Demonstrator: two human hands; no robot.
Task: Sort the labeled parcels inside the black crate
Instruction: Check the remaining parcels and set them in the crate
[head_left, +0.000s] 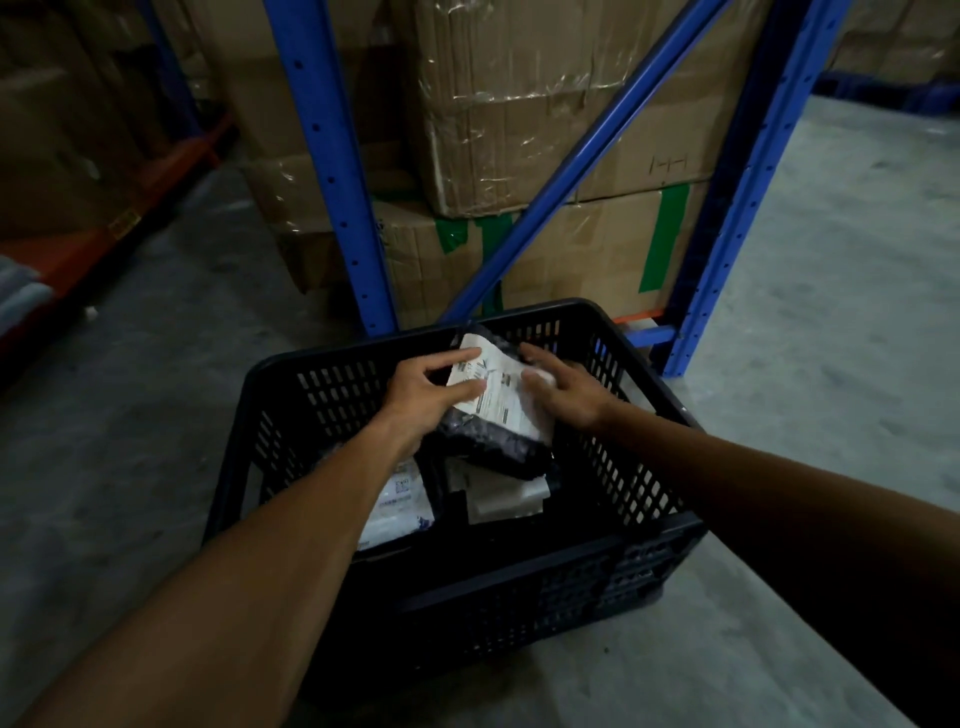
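Both hands reach into one black crate (524, 566). The left hand (415, 397) and the right hand (563, 387) close their fingers (465, 389) around opposite edges of one dark parcel (491, 441) with a white label (496, 387). Two more white parcels lie below the fingers: one (402, 506) left, one (506, 496) directly beneath.

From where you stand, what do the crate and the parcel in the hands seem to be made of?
Crate: probably moulded black plastic, matte, with slotted lattice walls. Parcel: apparently a soft, glossy dark plastic bag, wrinkled, carrying a white paper-like printed label.
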